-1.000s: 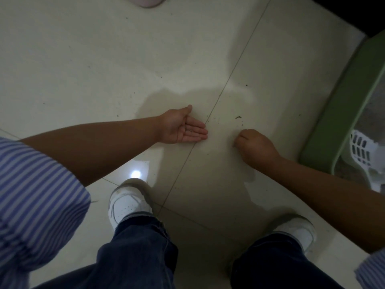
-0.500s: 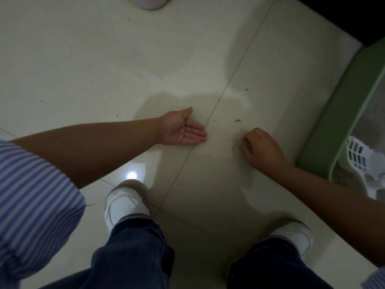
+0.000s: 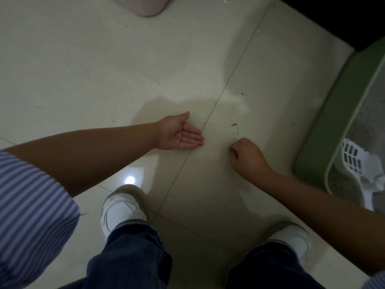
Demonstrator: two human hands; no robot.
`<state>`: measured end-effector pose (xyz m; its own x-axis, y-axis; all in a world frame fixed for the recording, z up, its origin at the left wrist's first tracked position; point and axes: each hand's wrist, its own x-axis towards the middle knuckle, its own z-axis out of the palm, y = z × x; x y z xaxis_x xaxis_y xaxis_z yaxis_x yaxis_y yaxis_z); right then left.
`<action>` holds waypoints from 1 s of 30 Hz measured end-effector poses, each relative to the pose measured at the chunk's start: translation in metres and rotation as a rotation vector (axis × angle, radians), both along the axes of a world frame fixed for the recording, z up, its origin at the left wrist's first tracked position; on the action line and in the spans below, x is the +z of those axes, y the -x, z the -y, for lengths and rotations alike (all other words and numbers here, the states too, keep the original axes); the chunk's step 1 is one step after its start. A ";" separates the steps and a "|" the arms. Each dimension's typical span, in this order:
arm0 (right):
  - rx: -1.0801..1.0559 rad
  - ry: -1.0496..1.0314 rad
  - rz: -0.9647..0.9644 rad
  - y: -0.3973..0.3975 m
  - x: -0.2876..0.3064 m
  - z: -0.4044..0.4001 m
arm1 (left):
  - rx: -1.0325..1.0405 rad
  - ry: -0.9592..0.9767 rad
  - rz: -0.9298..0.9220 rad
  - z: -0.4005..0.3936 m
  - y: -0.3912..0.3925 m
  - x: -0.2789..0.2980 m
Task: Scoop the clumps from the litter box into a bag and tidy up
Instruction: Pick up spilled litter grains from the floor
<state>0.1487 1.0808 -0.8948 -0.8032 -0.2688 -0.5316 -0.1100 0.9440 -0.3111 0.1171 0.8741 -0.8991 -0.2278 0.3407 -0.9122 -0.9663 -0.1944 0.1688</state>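
Note:
My left hand (image 3: pixel 180 134) lies palm up on the pale tiled floor, fingers straight, with a few dark litter grains on the fingers. My right hand (image 3: pixel 248 157) is a little to its right, fingers curled under with the tips at the floor; whether they pinch grains is hidden. Scattered litter grains (image 3: pixel 234 124) lie on the tile just beyond both hands. The green litter box (image 3: pixel 333 130) stands at the right edge, holding grey litter and a white slotted scoop (image 3: pixel 353 158).
A pinkish bin base (image 3: pixel 145 6) sits at the top edge. My white shoes (image 3: pixel 120 209) (image 3: pixel 291 236) and dark jeans fill the bottom. A dark wall or furniture (image 3: pixel 343 15) is at the top right. Small specks dot the floor.
My right hand has drawn leftward across the tile, closer to the left palm. The left hand has stayed flat in place, and grains now show on its fingers.

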 end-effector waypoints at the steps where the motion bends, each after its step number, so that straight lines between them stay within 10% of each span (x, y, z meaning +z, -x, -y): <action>1: 0.004 0.018 -0.009 0.002 0.003 -0.001 | 0.001 -0.002 0.001 0.000 0.000 0.001; 7: -0.097 0.057 -0.260 0.026 0.004 -0.005 | -0.001 0.003 0.005 -0.001 0.000 0.005; 23: 0.256 0.044 -0.175 -0.005 -0.004 -0.011 | 0.022 -0.016 0.014 0.001 -0.001 0.003; 30: 0.069 0.048 -0.183 0.015 -0.008 -0.008 | 0.017 -0.009 0.010 0.001 -0.001 0.003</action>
<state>0.1338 1.0887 -0.9024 -0.8640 -0.3482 -0.3637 -0.2331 0.9169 -0.3240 0.1177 0.8734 -0.8964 -0.2243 0.3450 -0.9114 -0.9645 -0.2121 0.1571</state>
